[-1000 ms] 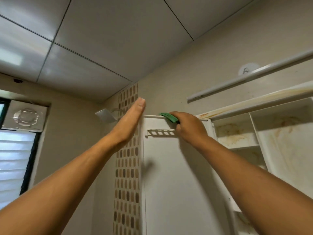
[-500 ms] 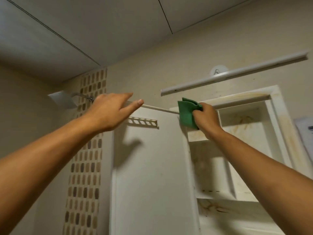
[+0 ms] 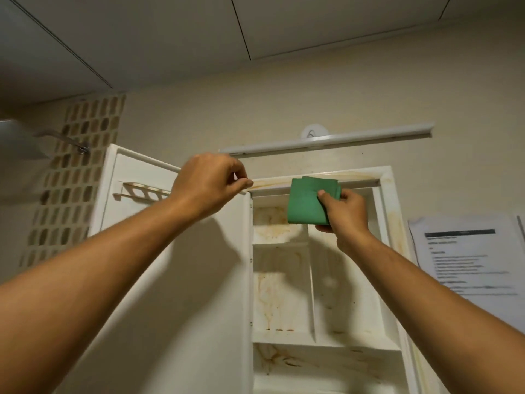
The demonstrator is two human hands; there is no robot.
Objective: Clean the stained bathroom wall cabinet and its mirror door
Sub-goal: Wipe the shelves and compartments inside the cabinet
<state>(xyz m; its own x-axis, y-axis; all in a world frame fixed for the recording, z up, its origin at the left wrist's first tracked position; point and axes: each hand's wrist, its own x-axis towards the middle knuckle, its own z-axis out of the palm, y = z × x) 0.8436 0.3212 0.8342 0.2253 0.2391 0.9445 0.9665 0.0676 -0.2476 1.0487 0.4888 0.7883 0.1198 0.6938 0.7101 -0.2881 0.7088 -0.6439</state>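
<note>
Open door [image 3: 227,294] held steady at its top edge by curled left hand [image 3: 210,186]; folded green cloth [image 3: 306,206] pinched in right hand [image 3: 345,216], raised just below stained top frame of cabinet [image 3: 387,194], presumably for wiping there.

Arms raised, left hand [image 3: 210,184] gripping the door [image 3: 199,280], right hand [image 3: 345,216] pinching the cloth [image 3: 305,204].

1. Shower head [image 3: 20,137], upper left of my view, on a metal arm [image 3: 65,140] fixed to the wall; blurred.
2. Tile strip [image 3: 76,172], brown and beige mosaic, running vertically behind that arm.
3. White light bar [image 3: 326,141], mounted horizontally on the wall ahead.
4. Round hook [image 3: 311,133], just behind the bar's middle.
5. Printed sheet [image 3: 468,265] on the wall to my right; text unreadable.
6. Panelled ceiling [image 3: 170,38] overhead.
</note>
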